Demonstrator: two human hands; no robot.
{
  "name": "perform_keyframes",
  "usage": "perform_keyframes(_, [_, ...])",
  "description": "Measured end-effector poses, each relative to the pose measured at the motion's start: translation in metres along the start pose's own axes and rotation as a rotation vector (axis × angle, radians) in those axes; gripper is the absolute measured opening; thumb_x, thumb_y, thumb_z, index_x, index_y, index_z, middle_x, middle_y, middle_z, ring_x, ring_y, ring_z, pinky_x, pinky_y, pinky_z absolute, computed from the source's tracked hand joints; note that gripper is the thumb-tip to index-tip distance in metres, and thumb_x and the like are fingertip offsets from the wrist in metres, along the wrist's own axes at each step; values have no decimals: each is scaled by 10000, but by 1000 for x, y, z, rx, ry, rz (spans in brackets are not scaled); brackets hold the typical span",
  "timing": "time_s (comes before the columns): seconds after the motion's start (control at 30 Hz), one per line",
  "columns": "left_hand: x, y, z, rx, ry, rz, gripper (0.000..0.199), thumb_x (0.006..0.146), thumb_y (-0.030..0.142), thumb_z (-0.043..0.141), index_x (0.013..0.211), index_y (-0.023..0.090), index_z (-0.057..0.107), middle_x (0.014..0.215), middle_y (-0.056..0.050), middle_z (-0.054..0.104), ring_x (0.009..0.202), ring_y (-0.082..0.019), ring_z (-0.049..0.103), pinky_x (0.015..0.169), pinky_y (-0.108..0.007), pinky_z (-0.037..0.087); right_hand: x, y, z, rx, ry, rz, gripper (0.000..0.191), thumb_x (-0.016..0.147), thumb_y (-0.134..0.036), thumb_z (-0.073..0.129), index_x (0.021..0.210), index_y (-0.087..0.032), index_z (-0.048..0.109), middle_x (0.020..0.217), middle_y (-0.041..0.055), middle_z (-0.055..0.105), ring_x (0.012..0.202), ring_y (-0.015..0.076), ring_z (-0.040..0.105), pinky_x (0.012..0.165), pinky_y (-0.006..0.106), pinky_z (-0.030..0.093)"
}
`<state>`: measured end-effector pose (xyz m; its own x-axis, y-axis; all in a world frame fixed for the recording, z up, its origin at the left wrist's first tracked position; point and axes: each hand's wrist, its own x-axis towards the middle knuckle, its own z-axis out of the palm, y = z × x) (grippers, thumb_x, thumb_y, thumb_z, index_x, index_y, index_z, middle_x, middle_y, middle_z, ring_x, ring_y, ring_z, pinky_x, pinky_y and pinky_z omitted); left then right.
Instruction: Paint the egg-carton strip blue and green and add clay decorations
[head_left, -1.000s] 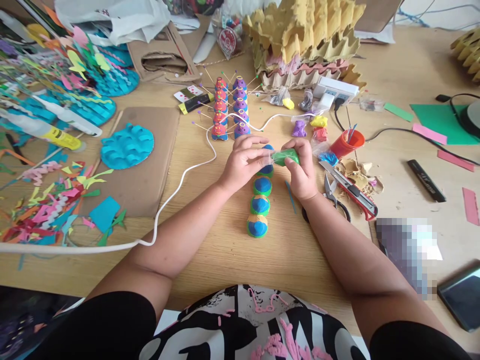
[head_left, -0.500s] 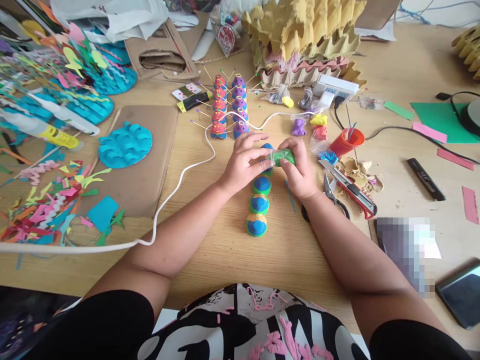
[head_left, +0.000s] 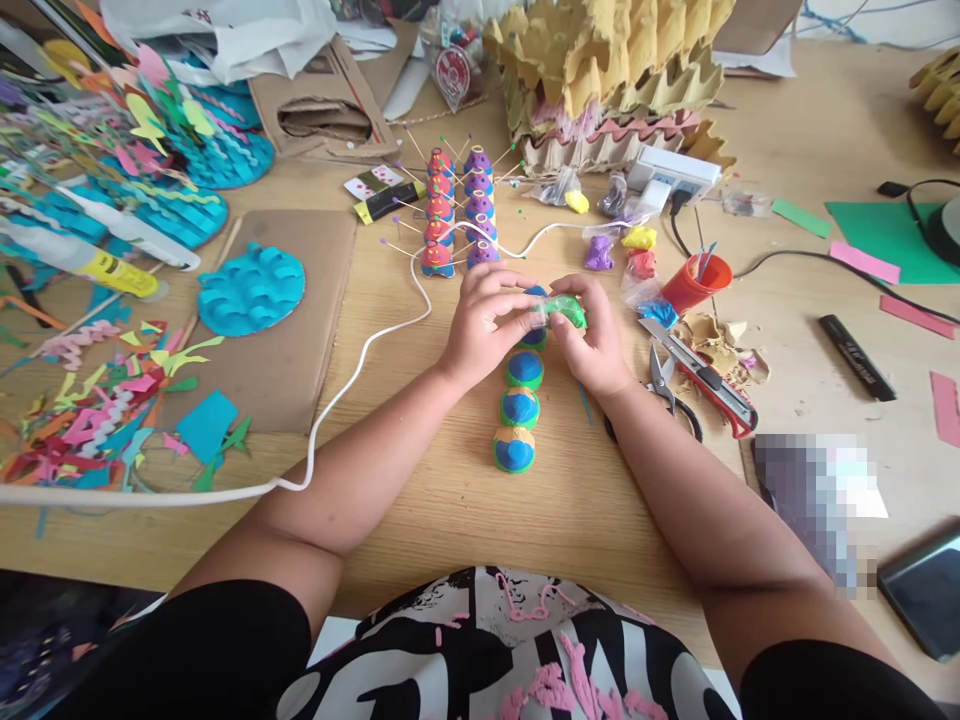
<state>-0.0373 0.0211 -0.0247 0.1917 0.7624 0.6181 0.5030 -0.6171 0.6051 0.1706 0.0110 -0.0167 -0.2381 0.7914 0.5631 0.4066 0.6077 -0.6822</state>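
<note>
Green packet (head_left: 571, 312) in clear wrap, clear end leftward, long axis running roughly left to right, sits above the far end of a row of blue-and-green domes (head_left: 517, 408), partly covering it. The left hand (head_left: 486, 325) pinches the clear end between thumb and finger; the right hand (head_left: 596, 340) curls round the green end, hiding some. Beneath is a wood-grain worktop (head_left: 435, 520); yellow egg trays (head_left: 600, 60) rise behind, cut off at the top

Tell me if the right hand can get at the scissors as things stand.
Probably yes, though the right hand would have to release the green packet; the scissors lie close by, with only the right forearm partly covering them.
</note>
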Motion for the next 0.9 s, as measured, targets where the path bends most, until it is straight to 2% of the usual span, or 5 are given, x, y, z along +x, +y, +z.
perform_keyframes(0.1, [0,-2,1,-34,30,-8,168,995,434,795,1059,293,861,1218,-61,802,1330,-274,646,1267,-538,482,3,-4,-2,-58,-2,-63,467,1045,-695,526,1213,-271,628,1191,107,723,1160,317,668,1084,541,532])
perform_keyframes(0.23, [1,-3,2,-55,29,-46,180,1005,434,781,1062,279,853,1183,-65,804,1278,-261,684,1233,-507,516,4,-4,-2,-97,-26,-90,480,1009,-681,613,1257,-270,638,1243,120,724,1204,335,659,1114,559,513])
perform_keyframes(0.47, [0,-4,2,-52,58,-81,219,1022,469,756,1054,267,835,1151,-67,784,1239,-256,700,1230,-495,515,4,-3,2,-161,15,-78,447,992,-661,689,1226,-280,679,1179,110,759,1145,337,687,1059,550,543])
perform_keyframes(0.73, [-1,-5,2,-36,78,-57,363,1016,586,727,1148,270,845,1373,-103,754,1387,-280,635,1219,-504,518,2,0,3,-116,117,-22,388,1016,-650,673,1125,-279,695,1049,76,795,979,295,726,936,495,574])
perform_keyframes(0.9, [-1,-2,2,-19,71,-57,361,1019,586,720,1151,278,853,1438,-107,735,1428,-290,620,1239,-520,494,1,-3,1,-28,94,49,423,1026,-686,631,1034,-265,676,970,58,783,903,261,720,901,462,578])
